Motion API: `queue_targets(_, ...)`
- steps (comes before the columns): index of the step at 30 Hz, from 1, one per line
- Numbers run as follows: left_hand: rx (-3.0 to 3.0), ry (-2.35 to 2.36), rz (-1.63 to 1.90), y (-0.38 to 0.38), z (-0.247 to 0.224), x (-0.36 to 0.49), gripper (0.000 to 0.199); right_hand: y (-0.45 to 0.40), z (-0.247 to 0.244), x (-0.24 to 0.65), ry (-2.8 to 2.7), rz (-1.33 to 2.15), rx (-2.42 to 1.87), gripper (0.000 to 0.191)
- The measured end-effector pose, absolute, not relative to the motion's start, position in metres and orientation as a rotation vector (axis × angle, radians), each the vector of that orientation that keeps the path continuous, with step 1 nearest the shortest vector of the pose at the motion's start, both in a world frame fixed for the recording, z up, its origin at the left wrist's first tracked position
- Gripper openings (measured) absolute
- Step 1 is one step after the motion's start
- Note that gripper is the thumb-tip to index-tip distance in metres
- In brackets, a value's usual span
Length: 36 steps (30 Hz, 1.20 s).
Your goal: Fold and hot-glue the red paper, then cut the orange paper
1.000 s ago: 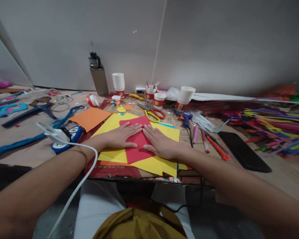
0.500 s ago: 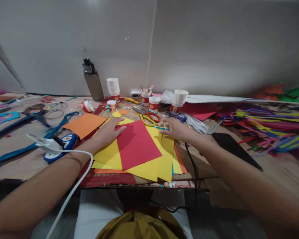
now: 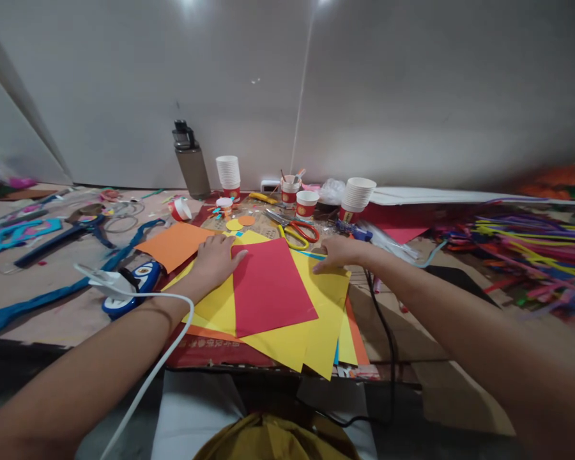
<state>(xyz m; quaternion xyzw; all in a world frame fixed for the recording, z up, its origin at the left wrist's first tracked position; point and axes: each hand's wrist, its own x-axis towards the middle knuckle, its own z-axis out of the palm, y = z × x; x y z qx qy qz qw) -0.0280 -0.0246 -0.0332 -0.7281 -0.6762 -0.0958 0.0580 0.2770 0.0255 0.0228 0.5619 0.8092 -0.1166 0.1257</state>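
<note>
Red paper [image 3: 274, 291], near edge exposed

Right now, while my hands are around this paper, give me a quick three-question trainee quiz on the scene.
1. True or false: the red sheet lies on top of the yellow sheets.

2. Which colours are the two handles of the scissors?
a) blue and green
b) black and white
c) yellow and red

3. Fill in: nearer the loose orange sheet is the ____ hand.

Key: 1. True. 2. c. 3. The left hand.
</note>
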Motion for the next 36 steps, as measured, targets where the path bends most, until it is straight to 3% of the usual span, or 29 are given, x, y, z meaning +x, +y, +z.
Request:
queue_targets(6, -2.193, -2.047, -0.285, -0.026, -0.034, -0.026, 0.056, 0.022, 0.019, 0.275, 2.348, -0.41, 1.725, 0.049)
queue_targets(12, -2.178, -2.025, -0.298, -0.03, -0.036, -0.022, 0.058, 0.03, 0.018, 0.275, 2.411, -0.556, 1.638, 0.026)
queue_targets(24, -2.202, -2.038, -0.202, -0.04, -0.024, -0.014, 0.068, 0.064, 0.022, 0.287, 2.49, -0.628, 1.505, 0.036)
queue_targets(36, -2.758, -1.634, -0.395, 0.035, -0.026, 0.002, 0.042, 0.066, 0.015, 0.289, 2.489, -0.693, 1.522, 0.032)
